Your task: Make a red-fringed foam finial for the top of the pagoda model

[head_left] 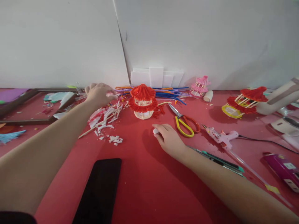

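Note:
My left hand (99, 95) is stretched to the back left, above a heap of white and pink scraps (105, 119). Its fingers are curled together near a small pinkish bit, and what they hold is not clear. Nearer the middle, my right hand (170, 140) pinches a small white foam piece (155, 131) between thumb and fingers. Just behind that hand stands a small pagoda model (143, 102) with two red ruffled roofs and a pale base, upright and untouched.
Scissors (183, 123), a pink glue gun (223, 137) and a cutter knife (221, 161) lie right. A black phone (99, 189) is in front. Pipe cleaners (168, 93) and white foam sheets (156, 77) line the wall. Pink (201, 87) and red-yellow (245, 102) pagodas stand behind.

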The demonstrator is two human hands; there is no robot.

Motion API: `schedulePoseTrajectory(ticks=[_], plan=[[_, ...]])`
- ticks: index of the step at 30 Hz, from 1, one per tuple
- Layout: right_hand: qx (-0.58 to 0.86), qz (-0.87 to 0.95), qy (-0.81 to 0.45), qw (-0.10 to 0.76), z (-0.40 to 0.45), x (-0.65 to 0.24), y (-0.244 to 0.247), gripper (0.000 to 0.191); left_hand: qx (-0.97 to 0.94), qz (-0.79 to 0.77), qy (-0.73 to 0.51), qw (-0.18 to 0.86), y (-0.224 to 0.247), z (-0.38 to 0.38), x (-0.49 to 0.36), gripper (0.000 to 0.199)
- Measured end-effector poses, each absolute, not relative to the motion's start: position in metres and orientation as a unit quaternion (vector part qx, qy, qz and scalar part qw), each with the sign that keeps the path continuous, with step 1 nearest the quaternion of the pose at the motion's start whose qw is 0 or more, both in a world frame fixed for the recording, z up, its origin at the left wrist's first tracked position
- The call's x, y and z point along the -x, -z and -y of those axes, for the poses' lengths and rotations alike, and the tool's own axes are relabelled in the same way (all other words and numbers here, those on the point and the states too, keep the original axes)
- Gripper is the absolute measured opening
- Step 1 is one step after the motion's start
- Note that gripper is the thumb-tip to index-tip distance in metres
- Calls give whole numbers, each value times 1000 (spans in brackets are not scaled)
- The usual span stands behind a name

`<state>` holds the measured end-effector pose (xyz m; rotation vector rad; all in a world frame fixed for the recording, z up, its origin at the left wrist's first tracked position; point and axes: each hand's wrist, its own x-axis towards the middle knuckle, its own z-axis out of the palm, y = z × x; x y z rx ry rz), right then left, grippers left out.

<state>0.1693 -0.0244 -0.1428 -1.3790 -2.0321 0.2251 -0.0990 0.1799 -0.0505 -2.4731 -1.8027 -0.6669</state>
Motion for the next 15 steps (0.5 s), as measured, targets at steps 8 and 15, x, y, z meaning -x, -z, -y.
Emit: schedulePoseTrajectory(ticks=[8,15], plan=[[549,759,-39,349,44,-207,91,34,713,604,356,-2,54,-135,94,39],[590,720,3,365,84,-237,82,26,719,636,279,-19,65,-142,101,27]])
